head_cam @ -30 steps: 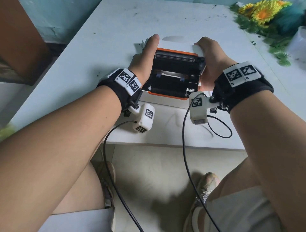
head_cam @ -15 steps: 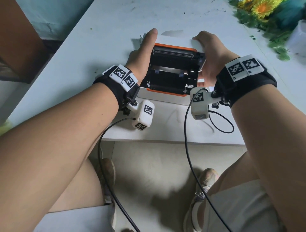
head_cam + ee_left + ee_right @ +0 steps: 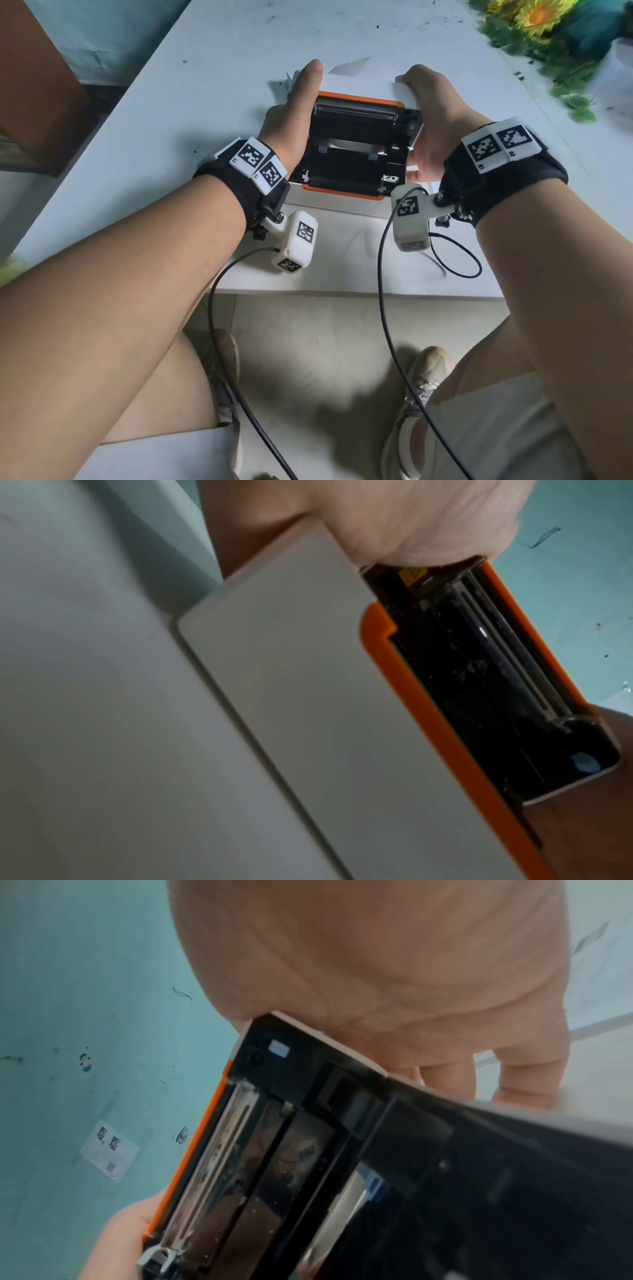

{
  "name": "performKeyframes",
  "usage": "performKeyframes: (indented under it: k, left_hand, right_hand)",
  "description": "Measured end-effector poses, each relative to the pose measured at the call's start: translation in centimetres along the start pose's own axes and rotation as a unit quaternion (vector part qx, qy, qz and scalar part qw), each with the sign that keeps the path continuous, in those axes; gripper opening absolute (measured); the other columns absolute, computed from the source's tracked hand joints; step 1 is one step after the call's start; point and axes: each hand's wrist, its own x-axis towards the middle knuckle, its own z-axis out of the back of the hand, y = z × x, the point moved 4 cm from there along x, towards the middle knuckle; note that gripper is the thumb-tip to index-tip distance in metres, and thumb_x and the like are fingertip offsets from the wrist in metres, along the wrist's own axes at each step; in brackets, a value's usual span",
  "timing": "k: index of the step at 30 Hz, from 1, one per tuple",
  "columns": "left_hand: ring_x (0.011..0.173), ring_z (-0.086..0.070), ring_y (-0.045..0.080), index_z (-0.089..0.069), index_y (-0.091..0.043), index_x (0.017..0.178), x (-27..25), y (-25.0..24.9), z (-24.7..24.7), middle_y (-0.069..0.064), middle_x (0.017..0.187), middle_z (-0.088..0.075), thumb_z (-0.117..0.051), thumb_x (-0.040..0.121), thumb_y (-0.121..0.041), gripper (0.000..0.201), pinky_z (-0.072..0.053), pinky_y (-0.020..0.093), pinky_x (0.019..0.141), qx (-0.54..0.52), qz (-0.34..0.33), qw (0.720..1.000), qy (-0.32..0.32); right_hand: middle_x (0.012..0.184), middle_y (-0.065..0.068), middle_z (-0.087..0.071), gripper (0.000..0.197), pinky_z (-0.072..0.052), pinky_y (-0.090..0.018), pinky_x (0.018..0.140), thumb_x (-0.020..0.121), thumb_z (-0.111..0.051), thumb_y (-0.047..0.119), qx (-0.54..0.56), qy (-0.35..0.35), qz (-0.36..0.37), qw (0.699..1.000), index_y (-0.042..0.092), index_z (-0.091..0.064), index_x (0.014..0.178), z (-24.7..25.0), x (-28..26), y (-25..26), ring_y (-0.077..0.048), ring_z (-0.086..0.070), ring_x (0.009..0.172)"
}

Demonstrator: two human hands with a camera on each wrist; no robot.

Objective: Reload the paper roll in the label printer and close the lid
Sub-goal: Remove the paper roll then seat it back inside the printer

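The label printer point(image 3: 342, 202), white with an orange rim, stands on the white table point(image 3: 191, 113) with its lid point(image 3: 359, 113) swung up and back. The black paper bay is exposed, and a white paper strip point(image 3: 346, 146) crosses it between two small guides. My left hand point(image 3: 294, 116) grips the lid's left edge, thumb straight up along it; the fingers behind are hidden. My right hand point(image 3: 431, 116) grips the lid's right edge with fingers point(image 3: 514, 1085) curled round it. The left wrist view shows the printer's white front point(image 3: 274, 696) and orange rim point(image 3: 428, 723).
Artificial sunflowers and green leaves point(image 3: 541, 20) lie at the table's far right, next to a white container point(image 3: 616, 68). A small printed slip point(image 3: 109, 1150) lies on the table beyond the printer. The table's front edge point(image 3: 342, 291) is close behind the printer.
Both hands have kept their hold on the lid's sides. The head view has shifted slightly; the lid's angle looks nearly the same.
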Motion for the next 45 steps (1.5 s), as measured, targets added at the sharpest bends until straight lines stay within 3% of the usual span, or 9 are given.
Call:
performKeyframes:
  k: [5, 9, 16, 19, 25, 31, 33, 38, 45]
  left_hand:
    - [0.128, -0.069, 0.022, -0.071, -0.039, 0.135, 0.6, 0.8, 0.2, -0.003, 0.134, -0.076, -0.062, 0.039, -0.109, 0.119, -0.05, 0.051, 0.114, -0.023, 0.0, 0.999, 0.027]
    - [0.12, -0.075, 0.025, -0.075, -0.039, 0.129, 0.2, 0.4, 0.3, -0.002, 0.123, -0.081, -0.071, 0.044, -0.101, 0.105, -0.056, 0.052, 0.107, -0.034, 0.006, 0.997, 0.069]
    - [0.12, -0.075, 0.021, -0.075, -0.036, 0.129, 0.2, 0.3, 0.0, -0.004, 0.123, -0.081, -0.069, 0.051, -0.099, 0.1, -0.055, 0.049, 0.109, -0.037, -0.004, 0.998, 0.048]
    - [0.123, -0.072, 0.02, -0.072, -0.036, 0.132, 0.5, 0.5, 0.0, -0.006, 0.127, -0.079, -0.067, 0.04, -0.105, 0.115, -0.052, 0.048, 0.112, -0.036, -0.007, 0.999, 0.028]
    - [0.123, -0.065, 0.011, -0.063, -0.037, 0.136, -0.8, -0.7, 0.0, -0.009, 0.131, -0.071, -0.053, 0.054, -0.098, 0.103, -0.046, 0.04, 0.114, 0.003, -0.036, 0.999, 0.02]
    - [0.121, -0.07, 0.013, -0.067, -0.039, 0.129, -0.6, -0.3, 0.1, -0.009, 0.126, -0.077, -0.061, 0.053, -0.101, 0.098, -0.051, 0.043, 0.111, -0.002, -0.029, 0.999, 0.018]
    - [0.115, -0.069, 0.008, -0.067, -0.041, 0.124, -0.7, -0.5, 0.1, -0.009, 0.121, -0.075, -0.057, 0.058, -0.103, 0.091, -0.05, 0.038, 0.106, 0.009, -0.023, 1.0, 0.017]
    - [0.085, -0.054, -0.002, -0.058, -0.045, 0.094, -1.4, -1.3, -0.2, -0.016, 0.096, -0.057, -0.05, 0.073, -0.092, 0.052, -0.045, 0.022, 0.08, 0.018, -0.008, 1.0, 0.023]
    - [0.081, -0.057, 0.008, -0.063, -0.033, 0.094, -1.0, -1.1, -0.1, -0.006, 0.099, -0.06, -0.05, 0.094, -0.081, 0.049, -0.046, 0.026, 0.079, 0.031, -0.004, 0.999, -0.016]
  right_hand:
    - [0.103, -0.003, -0.082, 0.029, -0.054, -0.057, 0.108, 0.093, -0.058, 0.051, -0.01, -0.011, -0.005, 1.0, 0.024, -0.066, 0.1, 0.2, -0.2, -0.1, -0.031, -0.081, 0.114]
    - [0.13, -0.007, -0.079, 0.03, -0.053, -0.058, 0.108, 0.095, -0.057, 0.049, -0.001, 0.002, -0.005, 1.0, 0.022, -0.069, 0.1, 0.0, -0.4, -0.3, -0.032, -0.08, 0.117]
    - [0.144, -0.01, -0.073, 0.039, -0.051, -0.064, 0.109, 0.087, -0.063, 0.049, 0.021, 0.031, -0.015, 0.999, 0.02, -0.071, 0.112, 0.1, 0.3, -0.5, -0.036, -0.077, 0.124]
    - [0.131, -0.007, -0.08, 0.038, -0.051, -0.063, 0.109, 0.085, -0.064, 0.05, 0.02, 0.028, -0.017, 0.999, 0.02, -0.069, 0.108, 0.2, 0.5, -0.6, -0.036, -0.074, 0.128]
    - [0.109, -0.005, -0.073, 0.032, -0.052, -0.063, 0.109, 0.089, -0.061, 0.048, 0.023, 0.021, -0.007, 1.0, 0.02, -0.065, 0.104, 0.2, 0.8, -0.5, -0.035, -0.075, 0.127]
    - [0.119, -0.004, -0.081, 0.028, -0.051, -0.064, 0.11, 0.092, -0.06, 0.047, 0.024, 0.013, -0.004, 1.0, 0.021, -0.064, 0.1, 0.1, 0.8, -0.5, -0.036, -0.078, 0.122]
    - [0.126, -0.006, -0.082, 0.029, -0.052, -0.064, 0.108, 0.092, -0.06, 0.047, 0.018, 0.011, -0.005, 1.0, 0.021, -0.066, 0.102, 0.1, 0.7, -0.5, -0.035, -0.078, 0.121]
    - [0.106, -0.004, -0.075, 0.029, -0.054, -0.06, 0.106, 0.095, -0.058, 0.049, 0.021, 0.006, -0.002, 1.0, 0.022, -0.067, 0.102, 0.1, 0.6, -0.3, -0.033, -0.078, 0.122]
    - [0.107, -0.006, -0.08, 0.031, -0.055, -0.059, 0.107, 0.091, -0.059, 0.048, 0.037, 0.006, 0.001, 0.999, 0.02, -0.068, 0.103, -0.1, 0.8, -0.6, -0.035, -0.079, 0.12]
